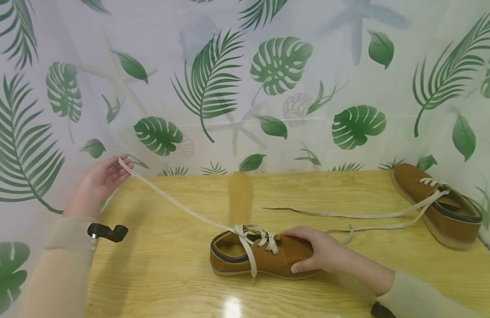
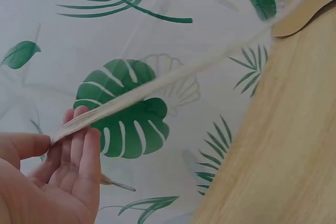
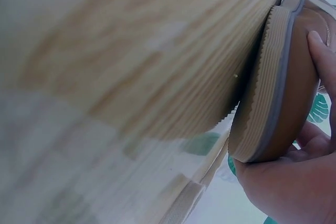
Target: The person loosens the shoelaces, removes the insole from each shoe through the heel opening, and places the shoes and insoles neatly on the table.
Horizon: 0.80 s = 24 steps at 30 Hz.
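Note:
A brown shoe [image 1: 284,256] lies on the table with its toe to the right and its opening to the left. My right hand [image 1: 324,251] grips it round the toe, thumb on the near side; the right wrist view shows the ribbed sole edge [image 3: 265,87] beside that hand. Up at the left, my left hand [image 1: 106,176] pinches one end of a cream shoelace [image 1: 173,202] between thumb and finger. The lace runs taut from there to the top of the shoe's lacing. Its other end [image 1: 250,258] hangs over the shoe's near side.
A second brown shoe [image 1: 435,207] sits at the far right, its two long laces [image 1: 348,216] trailing leftward on the table. Behind the held shoe lies a tan insole [image 1: 241,198]. A leaf-patterned cloth [image 1: 237,88] hangs along the back of the wooden table [image 1: 169,282].

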{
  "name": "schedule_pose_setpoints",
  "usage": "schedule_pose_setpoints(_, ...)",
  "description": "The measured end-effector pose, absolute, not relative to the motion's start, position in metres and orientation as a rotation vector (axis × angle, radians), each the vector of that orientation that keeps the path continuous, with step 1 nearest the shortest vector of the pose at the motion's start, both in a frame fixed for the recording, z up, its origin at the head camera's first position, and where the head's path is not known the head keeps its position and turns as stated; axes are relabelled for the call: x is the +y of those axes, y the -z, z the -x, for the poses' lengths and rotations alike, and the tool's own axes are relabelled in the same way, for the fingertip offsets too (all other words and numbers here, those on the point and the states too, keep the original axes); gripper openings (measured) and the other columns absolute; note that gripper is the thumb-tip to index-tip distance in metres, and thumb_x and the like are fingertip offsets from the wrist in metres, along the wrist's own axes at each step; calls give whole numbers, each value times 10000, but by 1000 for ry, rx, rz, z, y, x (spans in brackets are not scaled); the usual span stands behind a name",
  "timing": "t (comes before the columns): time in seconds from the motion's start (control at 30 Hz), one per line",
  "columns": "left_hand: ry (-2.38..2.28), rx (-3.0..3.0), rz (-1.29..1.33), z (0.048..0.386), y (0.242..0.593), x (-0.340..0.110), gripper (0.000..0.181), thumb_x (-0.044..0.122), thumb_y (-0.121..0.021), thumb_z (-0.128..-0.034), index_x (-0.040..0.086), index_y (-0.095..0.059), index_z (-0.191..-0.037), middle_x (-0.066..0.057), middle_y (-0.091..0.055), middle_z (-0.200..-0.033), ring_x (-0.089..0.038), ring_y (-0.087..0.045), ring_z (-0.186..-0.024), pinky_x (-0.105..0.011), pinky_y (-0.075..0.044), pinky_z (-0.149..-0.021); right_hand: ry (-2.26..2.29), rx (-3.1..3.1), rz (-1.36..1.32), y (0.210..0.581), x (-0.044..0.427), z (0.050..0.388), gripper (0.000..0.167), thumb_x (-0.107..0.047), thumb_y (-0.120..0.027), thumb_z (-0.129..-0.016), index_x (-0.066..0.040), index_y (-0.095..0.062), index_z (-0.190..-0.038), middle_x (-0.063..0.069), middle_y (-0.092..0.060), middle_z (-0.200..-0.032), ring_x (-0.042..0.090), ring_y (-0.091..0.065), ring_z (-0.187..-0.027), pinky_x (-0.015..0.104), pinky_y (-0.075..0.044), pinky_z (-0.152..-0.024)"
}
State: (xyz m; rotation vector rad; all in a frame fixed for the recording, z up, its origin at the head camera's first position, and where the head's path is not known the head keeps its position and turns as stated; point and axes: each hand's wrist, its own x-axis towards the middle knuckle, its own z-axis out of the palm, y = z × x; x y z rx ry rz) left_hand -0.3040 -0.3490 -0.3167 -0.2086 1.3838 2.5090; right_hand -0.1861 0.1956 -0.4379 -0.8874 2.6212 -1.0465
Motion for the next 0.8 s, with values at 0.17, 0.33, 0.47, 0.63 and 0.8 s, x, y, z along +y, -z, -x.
schedule_pose_setpoints(0.17,-2220,1693,59,303,340,-325,429,162,-410,-1163,143,-782,-951,19,-813,-937,-107,-792,-895,-245,-639,-821,1045,2614,880,438,196,185,746,-370,-925,-830,-110,-618,-1458,145,-649,-1448,379,-621,-1290,381,-538,-987)
schedule_pose_setpoints(0.33,-2008,1919,-38,298,358,-299,287,134,-466,-1145,158,-734,-1044,53,-804,-989,-69,-780,-953,-229,-632,-863,1053,2602,868,437,195,185,755,-376,-924,-831,-111,-613,-1466,146,-643,-1460,393,-611,-1308,393,-536,-992)
schedule_pose_setpoints(0.47,-1997,1874,-85,289,368,-274,262,116,-461,-1142,130,-717,-1085,43,-800,-998,-80,-780,-961,-226,-627,-883,1052,2602,870,436,196,185,758,-375,-925,-830,-101,-614,-1465,148,-645,-1457,392,-612,-1304,392,-535,-992)
schedule_pose_setpoints(0.63,-1919,1849,-155,274,377,-239,272,138,-454,-1144,19,-674,-1250,52,-794,-1014,-81,-776,-975,-222,-617,-903,1046,2602,871,437,197,185,758,-373,-923,-833,-96,-611,-1466,151,-646,-1454,391,-613,-1298,384,-536,-983)
schedule_pose_setpoints(0.8,-1778,1923,-218,262,383,-211,435,153,-479,-1132,-154,-509,-1438,46,-791,-1051,-62,-770,-973,-216,-614,-888,1048,2597,870,438,196,186,752,-381,-918,-839,-102,-612,-1467,146,-647,-1452,377,-622,-1285,375,-540,-968)
